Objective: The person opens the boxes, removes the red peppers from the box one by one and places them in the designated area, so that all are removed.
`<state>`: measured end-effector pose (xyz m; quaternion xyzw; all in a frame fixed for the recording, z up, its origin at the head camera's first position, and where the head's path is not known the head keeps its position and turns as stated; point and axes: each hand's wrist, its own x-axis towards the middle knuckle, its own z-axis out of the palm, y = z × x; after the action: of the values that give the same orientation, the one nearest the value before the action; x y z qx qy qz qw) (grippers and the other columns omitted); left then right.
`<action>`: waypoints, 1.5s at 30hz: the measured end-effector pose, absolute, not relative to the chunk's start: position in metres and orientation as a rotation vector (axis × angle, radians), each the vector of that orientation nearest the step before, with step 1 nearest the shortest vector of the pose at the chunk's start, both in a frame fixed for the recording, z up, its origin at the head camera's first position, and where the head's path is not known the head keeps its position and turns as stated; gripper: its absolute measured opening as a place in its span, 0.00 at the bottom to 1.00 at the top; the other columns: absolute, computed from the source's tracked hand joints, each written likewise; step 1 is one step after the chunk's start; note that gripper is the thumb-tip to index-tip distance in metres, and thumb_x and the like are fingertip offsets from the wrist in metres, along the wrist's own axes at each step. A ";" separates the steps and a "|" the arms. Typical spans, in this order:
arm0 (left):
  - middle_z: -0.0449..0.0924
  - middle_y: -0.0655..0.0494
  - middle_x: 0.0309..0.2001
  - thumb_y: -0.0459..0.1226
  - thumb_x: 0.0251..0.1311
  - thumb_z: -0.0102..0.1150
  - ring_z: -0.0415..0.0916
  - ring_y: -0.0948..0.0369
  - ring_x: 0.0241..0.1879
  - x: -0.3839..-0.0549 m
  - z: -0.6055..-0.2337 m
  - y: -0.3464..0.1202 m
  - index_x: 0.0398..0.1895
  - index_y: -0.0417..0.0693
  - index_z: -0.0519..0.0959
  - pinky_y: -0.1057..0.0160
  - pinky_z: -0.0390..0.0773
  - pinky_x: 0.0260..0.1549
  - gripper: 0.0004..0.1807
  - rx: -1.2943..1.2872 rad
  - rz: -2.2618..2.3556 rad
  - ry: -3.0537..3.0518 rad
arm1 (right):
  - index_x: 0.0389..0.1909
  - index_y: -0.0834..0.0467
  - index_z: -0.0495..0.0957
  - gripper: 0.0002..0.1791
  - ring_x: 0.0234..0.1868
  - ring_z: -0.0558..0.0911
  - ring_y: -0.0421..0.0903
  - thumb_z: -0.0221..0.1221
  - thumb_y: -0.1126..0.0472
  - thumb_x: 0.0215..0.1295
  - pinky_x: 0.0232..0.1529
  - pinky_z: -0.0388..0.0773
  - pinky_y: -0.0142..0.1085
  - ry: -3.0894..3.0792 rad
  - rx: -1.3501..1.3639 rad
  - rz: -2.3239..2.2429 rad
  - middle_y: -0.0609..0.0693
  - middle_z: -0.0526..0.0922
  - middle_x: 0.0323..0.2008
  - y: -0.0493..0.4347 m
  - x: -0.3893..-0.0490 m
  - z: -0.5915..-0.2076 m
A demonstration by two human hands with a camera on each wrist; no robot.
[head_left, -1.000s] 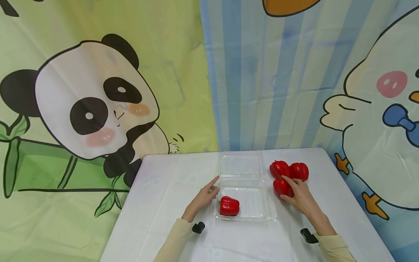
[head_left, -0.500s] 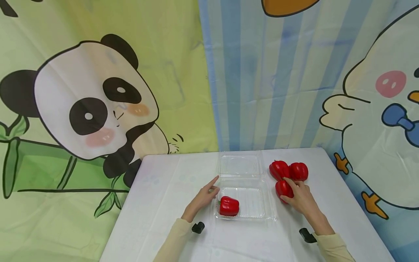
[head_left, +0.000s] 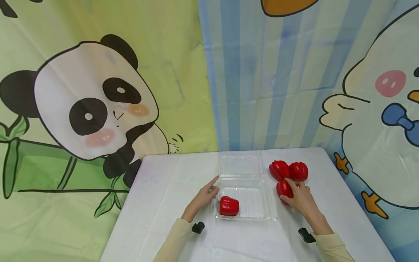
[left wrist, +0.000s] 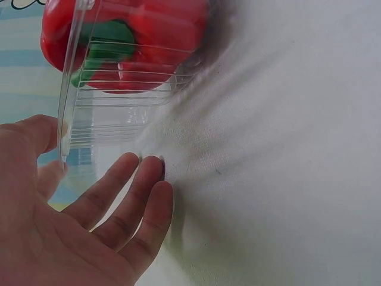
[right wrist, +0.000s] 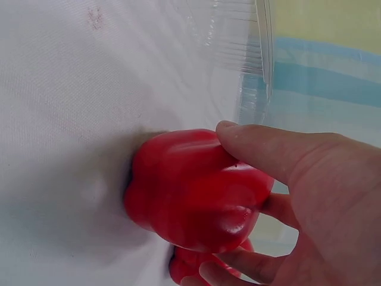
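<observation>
My right hand (head_left: 302, 198) grips a red bell pepper (right wrist: 196, 190) at the table's right side, thumb on one side and fingers on the other. Two more red bell peppers, a left one (head_left: 279, 170) and a right one (head_left: 299, 171), lie just behind it. My left hand (head_left: 203, 198) is at the left edge of a clear plastic clamshell container (head_left: 255, 203). Its thumb and index finger touch the rim, while the other fingers spread loosely below in the left wrist view. Inside the tray's front left corner lies another red bell pepper (head_left: 229, 206), its green stem (left wrist: 110, 44) facing left.
The container's lid (head_left: 240, 165) lies folded back toward the far edge of the white table (head_left: 170, 182). Behind the table hangs a cartoon cloth backdrop (head_left: 255, 91). Small black devices, such as the left one (head_left: 198, 227), are worn at both wrists.
The gripped bell pepper has shifted slightly right and toward me, away from the two behind it. My left hand and the container have stayed in place.
</observation>
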<state>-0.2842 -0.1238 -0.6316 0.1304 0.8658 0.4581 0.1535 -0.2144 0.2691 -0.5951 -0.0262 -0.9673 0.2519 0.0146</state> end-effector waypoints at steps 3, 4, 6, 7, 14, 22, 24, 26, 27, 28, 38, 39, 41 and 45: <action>0.79 0.44 0.58 0.47 0.75 0.49 0.82 0.58 0.42 -0.284 -0.632 -0.124 0.80 0.67 0.55 0.46 0.81 0.53 0.32 0.372 1.314 2.482 | 0.71 0.64 0.61 0.48 0.60 0.63 0.75 0.74 0.57 0.51 0.47 0.78 0.67 -3.021 -0.096 0.785 0.76 0.62 0.61 0.269 -0.215 -0.595; 0.79 0.44 0.58 0.47 0.75 0.49 0.82 0.59 0.41 -0.284 -0.633 -0.124 0.80 0.68 0.55 0.47 0.81 0.52 0.32 0.369 1.313 2.483 | 0.71 0.65 0.61 0.49 0.60 0.62 0.76 0.74 0.57 0.51 0.47 0.78 0.67 -3.025 -0.099 0.788 0.77 0.61 0.61 0.270 -0.215 -0.595; 0.79 0.45 0.58 0.48 0.75 0.49 0.81 0.59 0.41 -0.285 -0.634 -0.124 0.79 0.68 0.55 0.48 0.81 0.52 0.32 0.367 1.309 2.487 | 0.72 0.64 0.60 0.49 0.61 0.62 0.76 0.73 0.57 0.52 0.47 0.78 0.68 -3.031 -0.110 0.793 0.77 0.60 0.62 0.269 -0.215 -0.595; 0.79 0.45 0.58 0.48 0.75 0.49 0.81 0.59 0.41 -0.285 -0.634 -0.124 0.80 0.68 0.55 0.48 0.81 0.51 0.32 0.367 1.310 2.488 | 0.72 0.64 0.60 0.49 0.61 0.61 0.76 0.73 0.57 0.53 0.47 0.77 0.68 -3.033 -0.116 0.799 0.77 0.60 0.63 0.269 -0.215 -0.596; 0.80 0.44 0.57 0.47 0.76 0.49 0.81 0.60 0.40 -0.283 -0.634 -0.124 0.80 0.65 0.55 0.51 0.81 0.48 0.32 0.378 1.298 2.502 | 0.74 0.65 0.57 0.51 0.62 0.60 0.77 0.73 0.56 0.53 0.49 0.77 0.68 -3.051 -0.119 0.812 0.77 0.58 0.63 0.268 -0.215 -0.596; 0.79 0.43 0.58 0.46 0.76 0.49 0.81 0.59 0.40 -0.283 -0.633 -0.123 0.80 0.64 0.55 0.50 0.81 0.49 0.32 0.383 1.308 2.499 | 0.74 0.66 0.55 0.52 0.62 0.59 0.77 0.73 0.55 0.54 0.50 0.76 0.68 -3.049 -0.123 0.822 0.76 0.57 0.64 0.269 -0.215 -0.595; 0.79 0.43 0.58 0.46 0.76 0.49 0.81 0.59 0.40 -0.283 -0.634 -0.123 0.80 0.64 0.55 0.49 0.81 0.49 0.32 0.383 1.310 2.498 | 0.74 0.66 0.55 0.52 0.63 0.59 0.77 0.72 0.55 0.54 0.50 0.76 0.69 -3.046 -0.121 0.819 0.76 0.57 0.64 0.269 -0.216 -0.595; 0.79 0.43 0.58 0.46 0.76 0.49 0.81 0.58 0.40 -0.283 -0.634 -0.123 0.80 0.64 0.55 0.49 0.81 0.49 0.32 0.383 1.313 2.498 | 0.74 0.67 0.55 0.52 0.63 0.59 0.77 0.72 0.55 0.54 0.50 0.76 0.69 -3.046 -0.120 0.812 0.77 0.57 0.64 0.270 -0.217 -0.596; 0.79 0.43 0.58 0.46 0.76 0.49 0.81 0.58 0.41 -0.283 -0.634 -0.123 0.80 0.64 0.55 0.49 0.81 0.50 0.32 0.380 1.314 2.497 | 0.74 0.67 0.54 0.52 0.63 0.59 0.77 0.72 0.55 0.55 0.50 0.75 0.70 -3.046 -0.119 0.811 0.77 0.57 0.65 0.270 -0.217 -0.596; 0.79 0.43 0.58 0.46 0.76 0.49 0.81 0.58 0.40 -0.283 -0.634 -0.123 0.80 0.65 0.55 0.49 0.81 0.49 0.32 0.379 1.314 2.498 | 0.75 0.67 0.54 0.52 0.63 0.59 0.77 0.72 0.55 0.55 0.50 0.75 0.70 -3.048 -0.117 0.807 0.77 0.57 0.65 0.270 -0.217 -0.595; 0.80 0.42 0.58 0.45 0.76 0.48 0.82 0.61 0.39 -0.285 -0.635 -0.123 0.80 0.63 0.55 0.52 0.81 0.46 0.32 0.406 1.300 2.519 | 0.74 0.67 0.55 0.51 0.66 0.56 0.77 0.72 0.55 0.54 0.55 0.66 0.75 -3.018 -0.078 0.791 0.76 0.54 0.68 0.267 -0.217 -0.589; 0.80 0.42 0.58 0.45 0.76 0.48 0.82 0.60 0.39 -0.285 -0.635 -0.123 0.80 0.63 0.55 0.52 0.81 0.47 0.32 0.407 1.302 2.520 | 0.74 0.66 0.55 0.51 0.66 0.55 0.77 0.72 0.55 0.54 0.55 0.66 0.76 -3.016 -0.078 0.789 0.76 0.53 0.69 0.266 -0.218 -0.589; 0.80 0.42 0.58 0.46 0.76 0.48 0.82 0.60 0.39 -0.286 -0.635 -0.123 0.80 0.63 0.55 0.51 0.82 0.47 0.32 0.408 1.299 2.521 | 0.74 0.66 0.55 0.51 0.67 0.55 0.78 0.72 0.55 0.54 0.56 0.65 0.76 -3.012 -0.077 0.786 0.76 0.52 0.69 0.265 -0.218 -0.588; 0.80 0.42 0.59 0.46 0.76 0.49 0.83 0.60 0.40 -0.286 -0.634 -0.123 0.80 0.64 0.55 0.50 0.82 0.48 0.32 0.407 1.299 2.521 | 0.73 0.65 0.56 0.51 0.68 0.54 0.77 0.73 0.56 0.53 0.56 0.63 0.77 -2.994 -0.052 0.785 0.75 0.52 0.70 0.261 -0.219 -0.584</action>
<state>-0.2858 -0.1229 -0.6343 0.1408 0.8716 0.4489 0.1378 -0.2187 0.2609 -0.5842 -0.0166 -0.9669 0.2535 0.0231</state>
